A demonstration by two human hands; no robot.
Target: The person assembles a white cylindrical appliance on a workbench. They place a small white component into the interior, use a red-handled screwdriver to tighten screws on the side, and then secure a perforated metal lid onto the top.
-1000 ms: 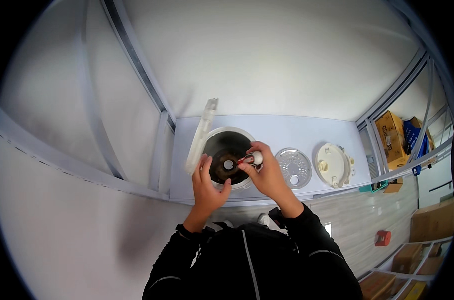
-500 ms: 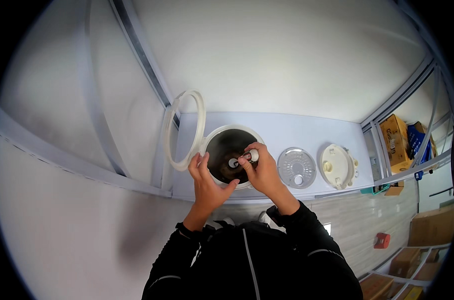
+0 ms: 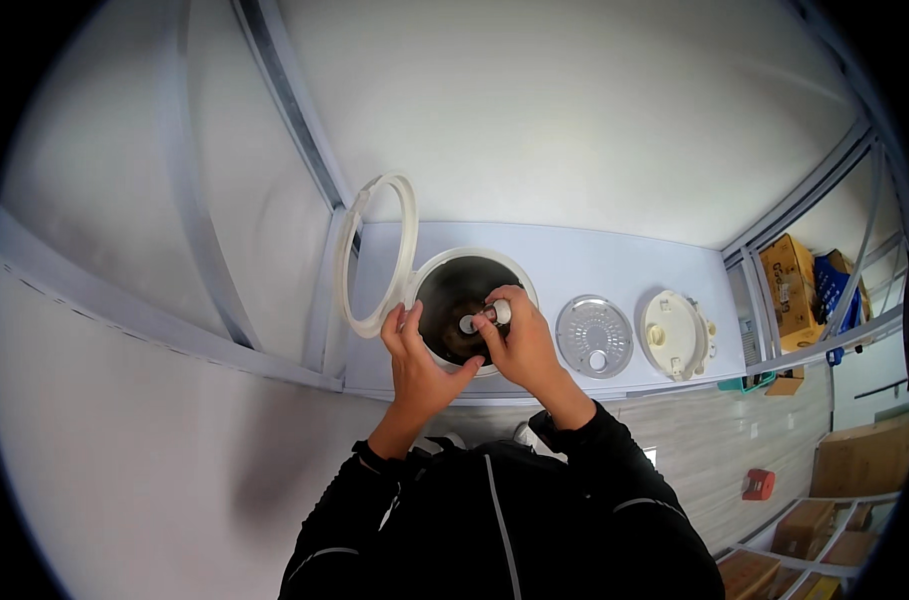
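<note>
A round white rice cooker body (image 3: pixel 452 290) stands on the bench, its dark inside facing up. A pale disc (image 3: pixel 467 324) shows at the middle of its floor. My left hand (image 3: pixel 419 375) rests at the near-left rim, fingers apart, holding nothing. Over the opening, the thumb and fingers of my right hand (image 3: pixel 530 350) close round a short tool with a white rounded end (image 3: pixel 502 311). Its lower part is mostly covered by my fingers, so its kind is unclear. To the left, an open white lid ring (image 3: pixel 410 235) stands up from the cooker.
On the white bench (image 3: pixel 584 258) to the right lie a perforated clear or metallic round plate (image 3: pixel 594 335) and a white round cover (image 3: pixel 671 335) with inner fittings. Metal frame posts (image 3: pixel 299 115) and a wall enclose the bench. Cardboard boxes (image 3: pixel 789 285) and a red stool (image 3: pixel 758 485) are farther right.
The white end of the tool in my right hand has shifted slightly left, and that hand has moved a little with it. My left hand stays by the rim.
</note>
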